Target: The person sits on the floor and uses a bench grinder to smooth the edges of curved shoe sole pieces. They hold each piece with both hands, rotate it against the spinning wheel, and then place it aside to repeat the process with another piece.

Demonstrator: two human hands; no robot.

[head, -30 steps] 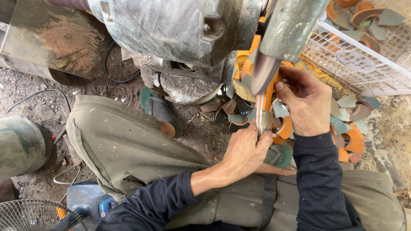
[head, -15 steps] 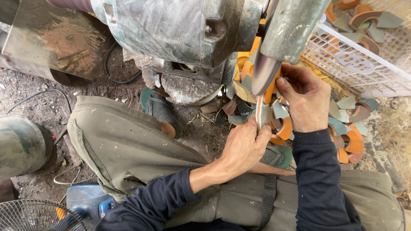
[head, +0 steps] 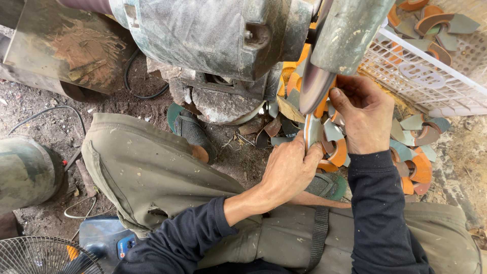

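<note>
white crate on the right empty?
No, the white crate holds several curved orange and grey-green pieces at the top right.

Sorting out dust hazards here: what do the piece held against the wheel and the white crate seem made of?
The held piece, thin, flat and grey-green like the curved orange offcuts below, looks like rubber or fibre sheet, though the picture can't settle it. The crate looks like moulded plastic: white, matte lattice walls.

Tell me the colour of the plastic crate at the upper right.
White, seen in the head view: a perforated plastic crate holding curved orange and grey-green pieces.
</note>
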